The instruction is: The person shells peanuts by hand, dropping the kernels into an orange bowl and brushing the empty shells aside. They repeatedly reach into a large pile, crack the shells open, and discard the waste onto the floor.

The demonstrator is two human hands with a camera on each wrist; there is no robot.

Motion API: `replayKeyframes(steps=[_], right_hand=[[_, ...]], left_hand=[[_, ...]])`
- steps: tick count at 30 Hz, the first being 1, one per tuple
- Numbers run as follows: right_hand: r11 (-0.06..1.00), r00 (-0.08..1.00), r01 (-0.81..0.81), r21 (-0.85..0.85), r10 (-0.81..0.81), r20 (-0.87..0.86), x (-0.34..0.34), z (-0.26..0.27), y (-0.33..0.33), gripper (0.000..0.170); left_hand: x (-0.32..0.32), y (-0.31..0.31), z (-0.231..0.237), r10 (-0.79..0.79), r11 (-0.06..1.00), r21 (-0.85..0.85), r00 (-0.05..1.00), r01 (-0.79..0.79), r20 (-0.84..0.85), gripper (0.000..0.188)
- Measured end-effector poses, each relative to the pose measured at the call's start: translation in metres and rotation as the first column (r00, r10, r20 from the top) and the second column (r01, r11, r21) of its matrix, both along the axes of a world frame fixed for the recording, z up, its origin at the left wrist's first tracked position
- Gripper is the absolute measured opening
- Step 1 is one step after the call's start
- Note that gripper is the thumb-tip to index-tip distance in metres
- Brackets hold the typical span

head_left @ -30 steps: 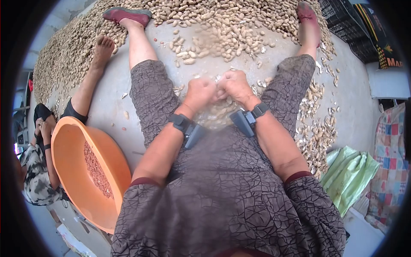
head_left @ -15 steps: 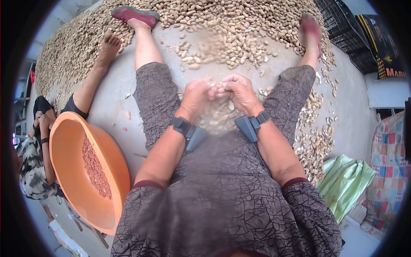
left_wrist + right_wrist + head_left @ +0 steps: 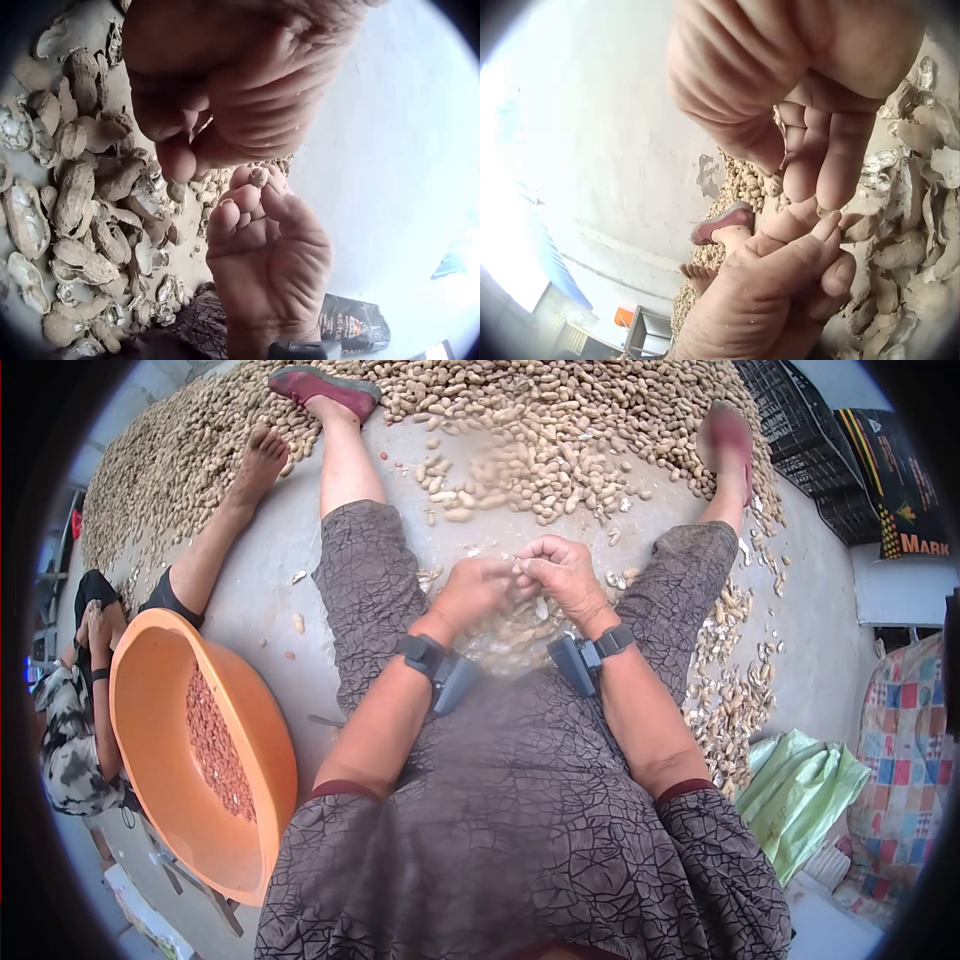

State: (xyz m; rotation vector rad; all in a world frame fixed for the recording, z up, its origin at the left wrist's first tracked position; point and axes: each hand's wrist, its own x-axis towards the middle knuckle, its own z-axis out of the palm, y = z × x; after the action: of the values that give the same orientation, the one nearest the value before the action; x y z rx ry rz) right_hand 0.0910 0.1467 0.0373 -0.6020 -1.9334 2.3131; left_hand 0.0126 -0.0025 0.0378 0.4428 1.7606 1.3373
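Observation:
In the head view, my left hand [image 3: 472,598] and right hand [image 3: 565,578] meet fingertip to fingertip above peanut shells [image 3: 515,635] lying between the legs. A small tan peanut piece [image 3: 259,177] is pinched by my right hand [image 3: 270,262], palm up in the left wrist view. My left hand [image 3: 247,82] has its fingers curled, with a brownish peanut [image 3: 176,191] at the tips, partly hidden. The right wrist view shows my right hand [image 3: 795,82] with fingers bent and my left hand [image 3: 772,292] below, its thumb against its fingers.
A large heap of peanuts [image 3: 570,420] covers the floor ahead. An orange basin [image 3: 150,710] with red kernels [image 3: 215,745] stands at left beside another seated person [image 3: 75,730]. Discarded shells [image 3: 730,710], a green sack [image 3: 800,790] and a black crate [image 3: 810,450] are at right.
Both hands were blurred and pressed together; they then parted slightly, and my right hand now shows thumb and finger pinched. The head view has shifted a little.

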Motion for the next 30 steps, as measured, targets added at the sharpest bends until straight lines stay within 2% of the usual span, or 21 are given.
replayKeyframes(steps=[2,4,5,7,8,10,11,13,14,16,17,19,20,22,23,25,26,28,30], right_hand=[[1.0,1.0,0.004,0.014,-0.004,-0.005,0.0,0.0,0.0,0.014],[1.0,1.0,0.008,0.011,-0.008,-0.002,0.0,0.001,-0.001,0.012],[1.0,1.0,0.007,0.012,-0.007,-0.002,-0.001,-0.001,-0.002,0.012],[0.976,0.999,-0.032,0.216,0.036,-0.012,-0.002,-0.003,-0.005,0.012],[0.976,0.999,-0.034,0.216,0.037,-0.011,-0.002,-0.003,-0.006,0.012],[0.882,0.996,-0.084,0.464,0.094,0.001,0.001,0.004,-0.011,0.01],[0.882,0.995,-0.085,0.464,0.095,0.003,0.001,0.003,-0.011,0.01],[0.628,0.979,-0.033,0.778,0.176,-0.101,-0.001,0.003,-0.011,0.011],[0.627,0.979,-0.034,0.778,0.177,-0.101,0.0,0.003,-0.011,0.011],[0.758,0.995,-0.028,0.652,0.085,-0.056,0.001,0.01,-0.016,0.012],[0.757,0.995,-0.027,0.653,0.085,-0.057,0.001,0.009,-0.015,0.012],[0.842,0.998,-0.056,0.536,0.053,0.022,0.001,0.006,-0.011,0.012],[0.838,0.998,-0.055,0.542,0.052,0.021,0.001,0.004,-0.007,0.012],[0.74,0.973,-0.232,0.631,0.17,0.158,0.0,0.003,0.002,0.015],[0.737,0.972,-0.234,0.634,0.171,0.16,-0.001,0.002,0.007,0.015],[0.704,0.985,-0.116,0.7,-0.008,0.172,-0.008,0.001,0.018,0.016],[0.701,0.985,-0.119,0.703,-0.007,0.173,-0.013,-0.002,0.027,0.016],[0.623,0.985,0.013,0.782,-0.143,0.098,-0.025,-0.006,0.045,0.015],[0.609,0.975,-0.003,0.793,-0.173,0.137,-0.037,-0.01,0.059,0.015]], left_hand=[[-0.003,0.0,-0.007,0.023,1.0,0.014,0.998,-0.024,0.052,0.024],[-0.01,0.0,-0.02,0.13,0.982,0.096,0.949,-0.163,0.286,0.024],[-0.011,0.0,-0.027,0.131,0.982,0.097,0.949,-0.164,0.286,0.024],[-0.008,-0.001,-0.021,0.117,0.954,0.188,0.864,-0.235,0.489,0.024],[-0.006,0.0,-0.019,0.118,0.953,0.187,0.864,-0.237,0.49,0.024],[-0.001,0.001,-0.016,0.083,0.893,0.3,0.779,-0.335,0.621,0.023],[0.0,0.001,-0.014,0.084,0.893,0.3,0.778,-0.336,0.622,0.023],[0.0,0.002,-0.011,0.039,0.882,0.323,0.735,-0.344,0.677,0.021],[-0.001,0.002,-0.014,0.039,0.881,0.324,0.735,-0.345,0.677,0.021],[-0.004,0.001,-0.026,0.028,0.887,0.337,0.767,-0.314,0.641,0.024],[-0.006,-0.001,-0.032,0.027,0.887,0.339,0.767,-0.314,0.641,0.024],[-0.01,0.0,-0.032,0.108,0.937,0.219,0.821,-0.274,0.561,0.019],[-0.011,0.001,-0.032,0.104,0.935,0.226,0.821,-0.273,0.561,0.019],[-0.011,0.001,-0.023,0.247,0.951,0.037,0.827,-0.307,0.504,0.018],[-0.013,0.001,-0.023,0.246,0.95,0.041,0.826,-0.309,0.506,0.018],[-0.018,0.003,-0.023,0.301,0.94,-0.007,0.815,-0.342,0.495,0.025],[-0.02,0.005,-0.023,0.3,0.939,-0.003,0.814,-0.344,0.497,0.025],[-0.024,0.009,-0.022,0.31,0.937,-0.03,0.79,-0.348,0.528,0.028],[-0.027,0.013,-0.016,0.281,0.949,-0.01,0.827,-0.316,0.487,0.028]])
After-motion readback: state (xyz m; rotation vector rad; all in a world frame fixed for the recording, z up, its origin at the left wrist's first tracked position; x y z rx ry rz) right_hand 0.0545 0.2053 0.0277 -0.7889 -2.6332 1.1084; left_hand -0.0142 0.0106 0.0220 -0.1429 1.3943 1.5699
